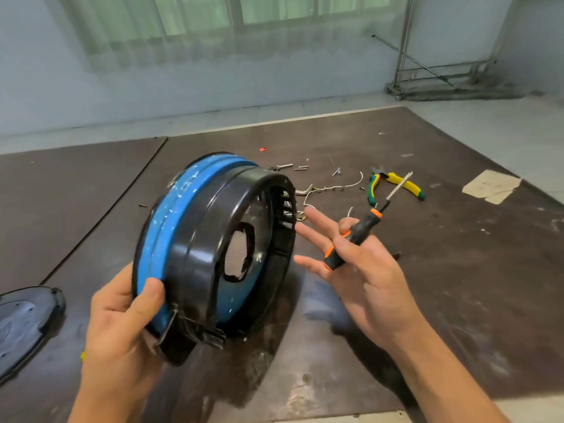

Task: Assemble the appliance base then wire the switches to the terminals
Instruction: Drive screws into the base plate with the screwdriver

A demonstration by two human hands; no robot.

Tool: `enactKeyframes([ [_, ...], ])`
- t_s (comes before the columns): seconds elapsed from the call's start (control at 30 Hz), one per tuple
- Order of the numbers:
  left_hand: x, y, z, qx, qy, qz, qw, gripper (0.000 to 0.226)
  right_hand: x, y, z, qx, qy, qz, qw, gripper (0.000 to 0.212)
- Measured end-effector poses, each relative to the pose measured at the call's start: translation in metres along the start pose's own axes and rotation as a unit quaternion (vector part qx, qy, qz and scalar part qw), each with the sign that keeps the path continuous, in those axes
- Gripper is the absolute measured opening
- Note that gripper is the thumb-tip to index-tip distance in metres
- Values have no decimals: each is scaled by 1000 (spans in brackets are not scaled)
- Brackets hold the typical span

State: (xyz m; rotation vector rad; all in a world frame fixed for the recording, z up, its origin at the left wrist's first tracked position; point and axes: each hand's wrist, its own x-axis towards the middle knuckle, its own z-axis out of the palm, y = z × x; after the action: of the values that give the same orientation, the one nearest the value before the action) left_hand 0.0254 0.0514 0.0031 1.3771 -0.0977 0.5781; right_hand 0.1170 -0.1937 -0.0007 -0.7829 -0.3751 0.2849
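Note:
A round appliance base, black with a blue band and a hole in its middle, is tilted on edge above the brown table. My left hand grips its lower left rim, thumb over the blue band. My right hand is just right of the base and holds a black and orange screwdriver between thumb and palm, tip pointing up and right. Its other fingers are spread straight toward the base's slotted rim without touching it.
Yellow-green pliers, loose screws and white wires with terminals lie behind the base. A dark oval cover sits at the left edge. A paper scrap lies far right.

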Motion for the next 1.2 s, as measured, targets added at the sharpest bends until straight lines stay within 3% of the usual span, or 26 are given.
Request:
enactKeyframes([
  [0.23,0,1,-21,28,-20,-13,999,41,-3,-5,8,-8,-44,7,999,9],
  [0.37,3,3,-21,60,-90,4,994,32,-5,-7,14,22,-62,-4,998,14],
  [0.43,6,9,-23,127,-143,9,982,46,-5,-7,15,39,-77,-11,996,17],
  [0.5,10,14,-25,222,-182,20,958,40,-5,-6,15,55,-87,-12,995,16],
  [0.67,11,23,-18,316,-286,48,903,33,-3,5,9,50,9,-5,999,31],
  [0.8,11,27,-18,345,-307,-25,887,35,-4,15,8,-22,56,-4,998,47],
  [0.87,9,29,-10,350,-309,-18,884,39,-6,18,9,-98,69,-5,993,58],
  [0.93,7,30,8,372,-293,3,881,49,-8,20,12,-134,56,-24,989,52],
  [1.07,0,30,49,408,-201,49,889,59,-13,28,22,-167,12,-60,984,54],
  [1.2,-5,35,66,379,-124,57,915,54,-20,36,33,-199,-22,-132,971,43],
])
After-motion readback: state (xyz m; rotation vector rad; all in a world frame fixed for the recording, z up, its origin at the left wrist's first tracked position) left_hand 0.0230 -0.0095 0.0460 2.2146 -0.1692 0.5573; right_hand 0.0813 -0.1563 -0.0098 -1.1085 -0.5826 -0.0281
